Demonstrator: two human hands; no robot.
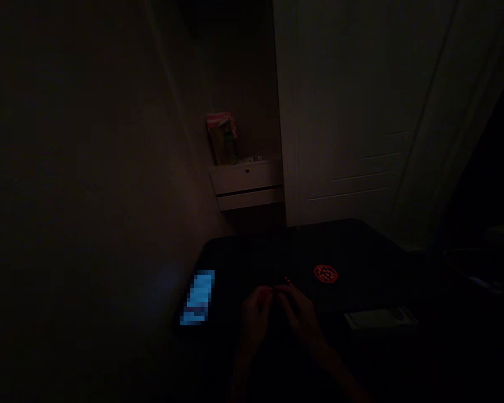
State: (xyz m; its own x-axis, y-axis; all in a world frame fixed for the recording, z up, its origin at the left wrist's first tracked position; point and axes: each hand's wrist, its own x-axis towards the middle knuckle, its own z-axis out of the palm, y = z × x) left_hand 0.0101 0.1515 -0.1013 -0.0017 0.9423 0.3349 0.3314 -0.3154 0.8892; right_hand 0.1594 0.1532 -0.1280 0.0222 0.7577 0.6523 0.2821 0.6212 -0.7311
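The picture is very dark. My left hand [255, 307] and my right hand [297, 308] meet over the dark table [252, 252], fingertips close together and pinched. What lies between the fingers is too small and dim to name. Just beyond my right fingertips is a short row of small red dots [288, 281]. Farther right on the table lies a round red piece [326, 273] with a pattern of small pale and dark spots, apart from both hands.
A lit, pixelated screen [198, 298] lies at the table's left edge. A pale flat box-like thing [380, 318] is at the right front. Behind stand a white drawer unit [247, 178] with a red-striped item [220, 120] on top, and a large pale panelled door [344, 112].
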